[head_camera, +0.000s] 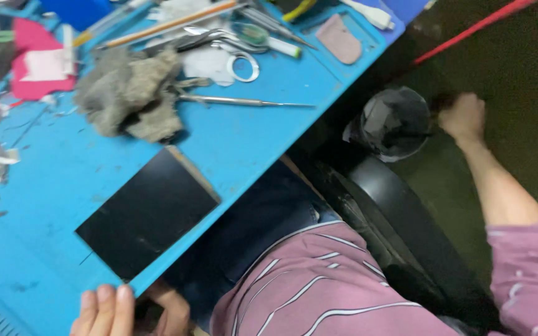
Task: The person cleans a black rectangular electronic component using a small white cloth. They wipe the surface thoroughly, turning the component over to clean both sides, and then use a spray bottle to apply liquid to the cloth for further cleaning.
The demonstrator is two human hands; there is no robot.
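Note:
My left hand is at the bottom left, fingers on top of the near edge of the blue work mat and thumb curled under it. Just above that hand a black flat rectangular device lies on the mat. My right hand is stretched out to the right over the dark floor, fingers curled, right beside the rim of a small round bin lined with a dark bag. Anything inside that hand is hidden and blurred.
A grey wad of cloth, a thin metal probe, forceps, a metal ring, an orange pencil and a pink pad lie on the mat. A black chair part and a red rod are at right.

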